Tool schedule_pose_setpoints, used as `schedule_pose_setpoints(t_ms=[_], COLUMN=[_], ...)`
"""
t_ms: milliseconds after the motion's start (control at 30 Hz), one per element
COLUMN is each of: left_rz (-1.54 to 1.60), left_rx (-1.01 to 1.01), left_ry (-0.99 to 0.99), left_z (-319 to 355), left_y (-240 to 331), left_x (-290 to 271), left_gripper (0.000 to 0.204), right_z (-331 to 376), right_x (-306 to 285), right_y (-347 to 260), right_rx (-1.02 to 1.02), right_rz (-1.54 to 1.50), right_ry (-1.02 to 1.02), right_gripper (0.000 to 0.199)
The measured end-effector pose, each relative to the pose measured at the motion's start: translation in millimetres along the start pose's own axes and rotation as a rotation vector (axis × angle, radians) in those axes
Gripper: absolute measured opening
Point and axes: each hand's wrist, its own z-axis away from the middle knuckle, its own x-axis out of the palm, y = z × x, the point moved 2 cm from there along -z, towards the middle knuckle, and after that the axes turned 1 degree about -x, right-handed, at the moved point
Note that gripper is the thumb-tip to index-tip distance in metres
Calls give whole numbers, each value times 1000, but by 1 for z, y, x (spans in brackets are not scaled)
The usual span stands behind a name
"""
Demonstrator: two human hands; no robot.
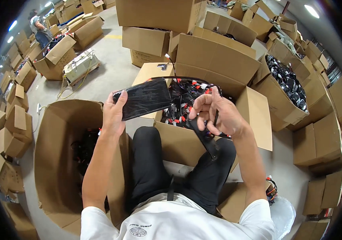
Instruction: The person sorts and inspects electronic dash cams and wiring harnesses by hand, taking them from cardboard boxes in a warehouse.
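My left hand (115,110) grips one end of a flat rectangular pack (147,100) wrapped in shiny black film, thumb on top. From the pack's top edge a black cable (187,77) arcs over to the right, toward my right hand (219,112). That hand is raised with its fingers curled, and a blurred black strip (205,138) hangs down from them; its exact kind is unclear. Below both hands stands an open cardboard box (179,140) with many black wires and red and white connectors (181,108) inside.
To my left is a deep open carton (55,160) with dark items at its bottom. Another carton (287,108) at the right holds black-wrapped packs. Stacked boxes (155,16) rise ahead. A person (39,29) stands far left, beyond a pale machine (81,66) on the floor.
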Motion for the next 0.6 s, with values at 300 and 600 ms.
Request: schedule_pose_setpoints(t_ms=[300,600], left_rz=[-500,316], left_rx=[354,-465], left_ry=[152,-32], left_z=[66,87], left_y=[-61,-60], left_x=[55,51], left_gripper=[24,35], right_z=[-10,-81], right_x=[46,42], right_y=[-30,-2], right_rx=[-422,-421], right_rz=[-275,-250], right_ry=[468,496], right_gripper=[54,52])
